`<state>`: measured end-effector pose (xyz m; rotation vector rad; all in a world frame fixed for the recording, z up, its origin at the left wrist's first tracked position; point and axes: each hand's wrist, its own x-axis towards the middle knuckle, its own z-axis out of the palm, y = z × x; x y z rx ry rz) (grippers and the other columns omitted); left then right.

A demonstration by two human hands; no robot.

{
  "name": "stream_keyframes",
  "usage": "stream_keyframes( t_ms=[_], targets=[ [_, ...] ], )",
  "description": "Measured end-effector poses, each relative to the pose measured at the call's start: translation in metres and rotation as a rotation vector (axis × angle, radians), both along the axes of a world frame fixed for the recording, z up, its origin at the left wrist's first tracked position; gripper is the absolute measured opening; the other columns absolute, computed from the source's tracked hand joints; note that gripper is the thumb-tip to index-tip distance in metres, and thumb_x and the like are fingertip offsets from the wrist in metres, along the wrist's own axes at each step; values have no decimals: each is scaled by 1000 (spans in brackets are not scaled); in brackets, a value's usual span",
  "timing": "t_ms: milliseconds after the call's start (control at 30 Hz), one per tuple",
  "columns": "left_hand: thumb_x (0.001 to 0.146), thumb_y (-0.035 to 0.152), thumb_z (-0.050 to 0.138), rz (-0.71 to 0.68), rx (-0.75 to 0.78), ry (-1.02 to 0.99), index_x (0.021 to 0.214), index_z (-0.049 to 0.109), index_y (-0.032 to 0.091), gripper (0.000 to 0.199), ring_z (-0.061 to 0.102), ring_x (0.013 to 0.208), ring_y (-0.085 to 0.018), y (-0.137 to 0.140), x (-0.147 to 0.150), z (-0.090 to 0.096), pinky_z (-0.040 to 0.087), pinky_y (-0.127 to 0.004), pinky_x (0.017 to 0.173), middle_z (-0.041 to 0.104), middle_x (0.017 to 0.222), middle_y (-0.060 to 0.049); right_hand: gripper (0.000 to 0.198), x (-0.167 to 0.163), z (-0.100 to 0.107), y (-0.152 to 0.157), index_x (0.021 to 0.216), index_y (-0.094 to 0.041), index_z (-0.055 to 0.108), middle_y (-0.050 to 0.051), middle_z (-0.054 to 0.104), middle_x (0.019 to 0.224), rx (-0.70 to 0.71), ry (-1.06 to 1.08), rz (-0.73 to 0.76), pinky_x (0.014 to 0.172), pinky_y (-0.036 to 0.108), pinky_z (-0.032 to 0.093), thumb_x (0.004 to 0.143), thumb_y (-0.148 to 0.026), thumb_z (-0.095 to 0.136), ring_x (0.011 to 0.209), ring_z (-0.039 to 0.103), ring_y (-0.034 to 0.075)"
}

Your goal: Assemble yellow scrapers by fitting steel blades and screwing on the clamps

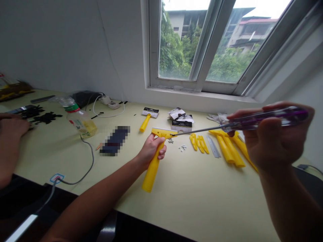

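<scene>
My left hand (pixel 148 151) is wrapped round the neck of a yellow scraper (pixel 151 173), holding it tilted above the table with its metal blade edge away from me. In my right hand (pixel 276 144) is a screwdriver (pixel 202 130) with a clear and purple handle. Its tip meets the right side of the scraper's head, at a small dark screw or hole. Just beyond lie small screws (pixel 171 141) and several nuts (pixel 184 147). To their right are yellow plastic clamp pieces (pixel 200 144), flat metal blades (pixel 213 147) and several yellow scraper handles (pixel 227 149).
Near the window lie a scraper with a black-and-white cover (pixel 145 123) and printed packets (pixel 181 125). A blurred-out dark rectangle (pixel 114 141), a plastic bottle (pixel 82 124) and a grey cable (pixel 93 158) are on the left. Another person's hand (pixel 13 127) rests by black pieces (pixel 46 117).
</scene>
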<state>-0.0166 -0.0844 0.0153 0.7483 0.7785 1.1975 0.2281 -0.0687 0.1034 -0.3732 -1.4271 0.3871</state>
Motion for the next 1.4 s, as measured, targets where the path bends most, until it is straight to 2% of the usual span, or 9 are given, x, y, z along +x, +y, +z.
stream_keyframes(
  t_ms=[100,233,600,900,1067,1167,1233,1300,1400],
  targets=[
    [78,22,64,14,14,42,97,40,21,31,39,41,-2,-1,2,0,29,-13,32,49,76,5,22,1,-2,2,101,-25,52,-2,64,75,62,-56,-22,50,31,58,84,-27,66,66,71,19],
    [77,24,64,15,14,74,99,39,22,33,39,39,-2,-3,3,0,30,-14,32,51,77,5,20,2,-2,3,102,-24,50,-2,65,75,71,-91,-4,50,31,58,86,-25,64,65,70,19],
    [80,20,60,-10,-28,75,98,39,21,28,40,41,-2,-1,4,0,29,-14,32,55,87,1,20,5,1,-5,103,-24,47,4,70,79,-36,-128,-23,50,33,55,88,-23,61,69,70,22],
    [83,17,58,-37,-32,54,97,40,20,23,40,42,-1,-2,2,-2,28,-13,33,51,82,3,17,0,-2,-7,102,-28,47,3,70,84,-144,-144,-25,46,31,48,89,-31,60,64,68,21],
    [84,16,56,27,-39,58,96,41,20,20,42,43,-2,2,2,-5,30,-13,34,53,84,2,18,1,-8,-1,102,-27,44,3,70,87,-176,-190,11,46,30,48,91,-30,58,59,65,18],
    [84,15,55,112,-19,65,97,42,19,19,46,45,-3,6,3,-9,43,-19,42,55,85,2,18,5,-10,5,102,-25,43,3,71,86,-187,-176,42,46,29,49,92,-29,57,58,64,17],
    [85,15,54,163,-18,83,99,43,19,19,47,45,-3,7,4,-11,52,-25,54,56,83,2,19,6,-11,7,103,-24,43,4,71,87,-198,-142,66,46,29,50,92,-30,57,61,65,18],
    [86,14,53,178,-27,82,101,43,18,18,46,44,-2,6,5,-13,56,-30,67,56,80,3,18,7,-11,8,103,-24,44,5,72,87,-212,-109,100,47,30,50,91,-31,57,65,67,19],
    [87,15,53,123,-17,38,103,44,18,19,44,44,-1,4,7,-14,56,-36,77,57,81,4,16,6,-10,7,102,-25,48,6,73,86,-235,-67,134,45,30,49,91,-32,57,63,67,21]
  ],
)
